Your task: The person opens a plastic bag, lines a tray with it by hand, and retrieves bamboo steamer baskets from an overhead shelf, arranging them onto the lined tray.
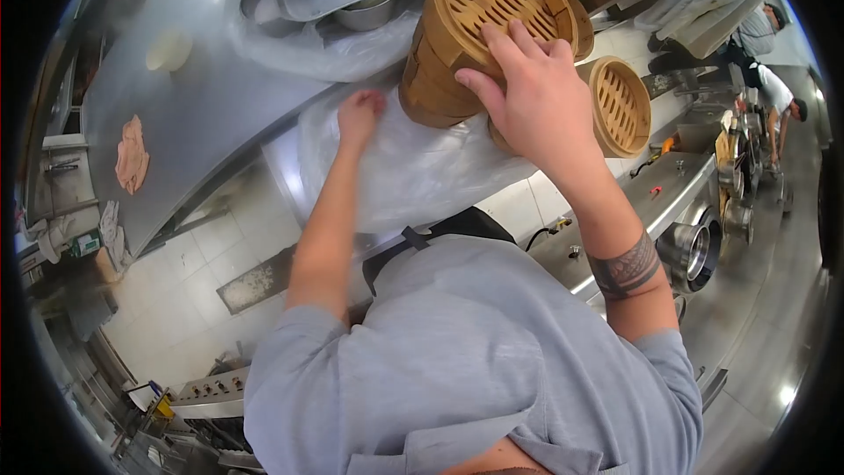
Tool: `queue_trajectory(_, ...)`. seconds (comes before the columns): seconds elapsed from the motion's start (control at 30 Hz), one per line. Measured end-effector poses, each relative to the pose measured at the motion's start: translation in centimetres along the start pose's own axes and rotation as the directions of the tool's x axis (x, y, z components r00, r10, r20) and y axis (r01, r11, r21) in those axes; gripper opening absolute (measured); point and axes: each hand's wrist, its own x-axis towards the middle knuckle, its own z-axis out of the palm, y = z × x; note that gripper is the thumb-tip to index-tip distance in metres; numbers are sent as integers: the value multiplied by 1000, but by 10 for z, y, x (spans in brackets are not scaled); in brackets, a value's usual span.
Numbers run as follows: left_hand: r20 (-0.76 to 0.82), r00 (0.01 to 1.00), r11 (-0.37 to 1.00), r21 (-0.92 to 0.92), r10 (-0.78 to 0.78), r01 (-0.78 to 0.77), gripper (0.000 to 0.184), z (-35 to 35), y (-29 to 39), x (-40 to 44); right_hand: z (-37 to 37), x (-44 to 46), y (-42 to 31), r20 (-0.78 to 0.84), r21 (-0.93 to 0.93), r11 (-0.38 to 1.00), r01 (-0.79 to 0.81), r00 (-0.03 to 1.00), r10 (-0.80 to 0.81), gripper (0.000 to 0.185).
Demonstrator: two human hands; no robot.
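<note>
A tall stack of round bamboo steamers point(440, 62) with a slatted lid stands at the top centre. My right hand point(536, 88) rests on the lid's near edge, thumb and fingers apart. Lower down on the right is another bamboo steamer point(621, 107). To the left of the stack, my left hand point(362, 114) is over clear plastic sheeting point(396, 167), its fingers curled in and blurred. Whether it holds anything is hidden.
A metal worktop point(220, 105) on the left bears a pale cloth-like piece point(133, 156). Behind it is a tray point(325, 2) with jars and bowls. Steel counters point(694, 180) and two people point(778, 92) are at the right.
</note>
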Motion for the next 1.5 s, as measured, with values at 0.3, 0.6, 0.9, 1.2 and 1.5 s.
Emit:
queue_trajectory(0.3, 99, 975, 172, 976, 199, -134, 125, -17, -25, -112, 181, -73, -43, 726, 666, 16, -746, 653, 217, 50)
queue_trajectory(0.6, 148, 975, -29, 988, -168, -155, 145, -29, -12, -121, 312, -29, -23, 676, 708, -593, -383, 611, 413, 51)
queue_trajectory(0.9, 144, 978, -92, 983, -148, -159, 143, -36, -14, -124, 312, -27, -4, 398, 863, -45, -503, 623, 673, 69)
queue_trajectory(1.2, 170, 975, -52, 982, -143, -179, 143, -35, -10, -126, 280, -53, 29, 420, 562, 509, -652, 755, 504, 92)
queue_trajectory(1.5, 197, 972, -3, 980, -125, -199, 138, -45, -3, -117, 357, -39, 26, 190, 747, 539, -391, 901, 390, 74)
